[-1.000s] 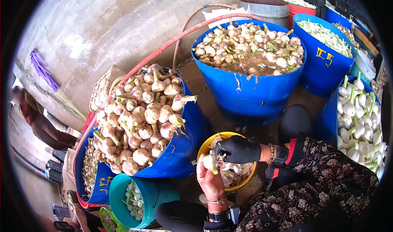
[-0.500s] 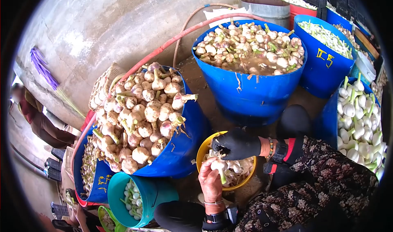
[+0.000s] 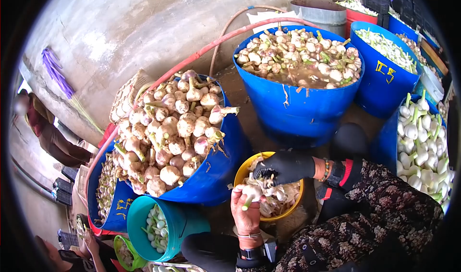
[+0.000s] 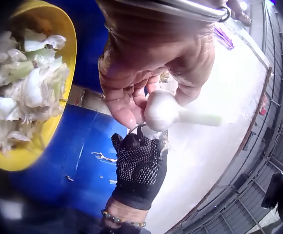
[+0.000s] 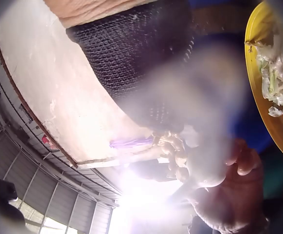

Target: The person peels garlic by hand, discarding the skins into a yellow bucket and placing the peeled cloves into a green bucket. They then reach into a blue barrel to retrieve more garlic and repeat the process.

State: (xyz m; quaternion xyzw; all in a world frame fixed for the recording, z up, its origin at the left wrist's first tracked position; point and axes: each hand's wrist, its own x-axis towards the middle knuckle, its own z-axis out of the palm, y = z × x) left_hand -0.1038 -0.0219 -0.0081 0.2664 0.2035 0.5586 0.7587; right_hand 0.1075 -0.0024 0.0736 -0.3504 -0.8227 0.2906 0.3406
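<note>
Garlic bulb: now turned in the bare fingers over the yellow bucket, its green stem, which pointed down half a second ago, angled down and left.
Concrete wall: pale and stained, it rises well beyond the yellow bucket [image 3: 283,216].
Water tub: blue and wide, the water tub [image 3: 297,111] stands behind the yellow bucket, bulbs afloat in murky water.
Heaped tub: piled high with soil-marked bulbs, the blue heaped tub [image 3: 230,152] stands to the left of the yellow bucket.
Side tub: white, trimmed bulbs fill the blue side tub [image 3: 386,145], to the right of the yellow bucket.
Teal bucket: holding pale bulbs with green stems, the teal bucket [image 3: 185,229] sits to the left of the yellow bucket, on the worker's side.
Yellow bucket: loose pale skins lie inside.
Right hand: black-gloved, the right hand [image 3: 288,169] works above the yellow bucket, its grip closed on pale skins [image 5: 173,153] at the bulb.
Left hand: bare, the left hand [image 3: 246,219] reaches in at the near left of the yellow bucket, its grip holding the garlic bulb [image 4: 162,111].
Beads: a string of beads [image 4: 123,218] circles the gloved wrist, beside the yellow bucket.
</note>
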